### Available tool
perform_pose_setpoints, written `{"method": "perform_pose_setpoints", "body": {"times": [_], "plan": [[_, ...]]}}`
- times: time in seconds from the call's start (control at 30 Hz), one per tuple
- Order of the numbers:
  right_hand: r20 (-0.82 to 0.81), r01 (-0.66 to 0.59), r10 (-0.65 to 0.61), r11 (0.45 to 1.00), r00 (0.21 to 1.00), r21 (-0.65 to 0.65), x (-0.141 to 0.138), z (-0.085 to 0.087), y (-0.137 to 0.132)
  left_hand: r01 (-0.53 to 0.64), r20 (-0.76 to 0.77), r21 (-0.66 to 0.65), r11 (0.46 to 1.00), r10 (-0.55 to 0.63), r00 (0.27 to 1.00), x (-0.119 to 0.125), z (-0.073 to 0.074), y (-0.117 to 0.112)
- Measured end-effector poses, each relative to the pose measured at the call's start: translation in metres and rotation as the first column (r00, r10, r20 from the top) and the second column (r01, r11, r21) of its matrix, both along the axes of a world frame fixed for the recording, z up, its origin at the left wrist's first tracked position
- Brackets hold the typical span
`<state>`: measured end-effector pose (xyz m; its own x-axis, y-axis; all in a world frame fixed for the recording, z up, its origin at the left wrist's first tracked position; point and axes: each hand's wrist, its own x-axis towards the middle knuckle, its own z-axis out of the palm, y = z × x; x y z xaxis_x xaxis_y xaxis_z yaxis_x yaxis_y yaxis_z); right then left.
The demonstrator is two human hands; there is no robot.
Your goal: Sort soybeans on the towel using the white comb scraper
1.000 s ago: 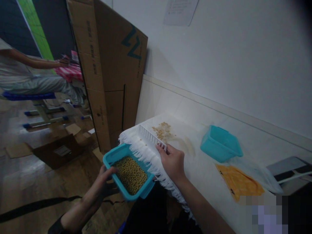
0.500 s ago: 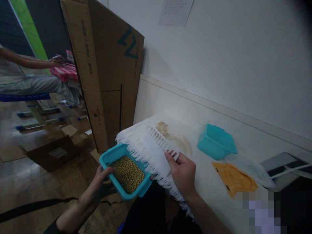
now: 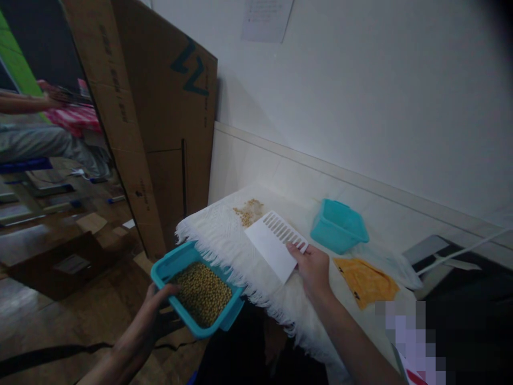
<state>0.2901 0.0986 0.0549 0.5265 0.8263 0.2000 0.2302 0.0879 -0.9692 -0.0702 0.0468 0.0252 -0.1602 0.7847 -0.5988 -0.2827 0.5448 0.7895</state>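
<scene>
My left hand (image 3: pixel 158 307) grips the near-left rim of a teal plastic container (image 3: pixel 236 299) partly filled with yellow-green dried beans (image 3: pixel 204 294). The container is held beside the table's fringed edge, slightly below it. In my right hand (image 3: pixel 316 270), pinched at one corner, is a flat white plastic sheet (image 3: pixel 266 248) with a row of slots along one side. It is over the white tablecloth (image 3: pixel 208 219). Just past its far edge, a small scatter of tan beans or bits (image 3: pixel 249 211) lies on the cloth.
A second teal container (image 3: pixel 339 227) stands on the table toward the wall. Right of it are an orange cloth-like piece (image 3: pixel 366 280) and a clear plastic bag (image 3: pixel 395 267). A tall cardboard box (image 3: pixel 168 133) rises at the left. Another person sits beyond it.
The white sheet has moved right, away from the tan scatter, and turned so its flat face shows more. The teal container remains in my left hand. My view has swung slightly right.
</scene>
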Motion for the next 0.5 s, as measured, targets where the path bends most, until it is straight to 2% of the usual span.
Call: {"method": "perform_pose_setpoints", "body": {"times": [0.2, 0.37, 0.5], "plan": [[0.032, 0.121, -0.121, 0.993, 0.992, 0.0, 0.045, 0.002, -0.004, -0.005, 0.003, 0.006, 1.0, 0.005, 1.0, 0.0, -0.001, -0.001], [0.191, 0.232, -0.227, 0.973, 0.955, -0.004, 0.077, 0.001, 0.005, -0.042, 0.052, 0.029, 0.999, 0.04, 0.998, -0.001, -0.004, -0.001], [0.303, 0.307, -0.301, 0.951, 0.904, 0.03, 0.091, 0.003, 0.011, -0.052, 0.048, 0.033, 0.998, 0.05, 0.998, -0.001, -0.007, -0.001]]}}
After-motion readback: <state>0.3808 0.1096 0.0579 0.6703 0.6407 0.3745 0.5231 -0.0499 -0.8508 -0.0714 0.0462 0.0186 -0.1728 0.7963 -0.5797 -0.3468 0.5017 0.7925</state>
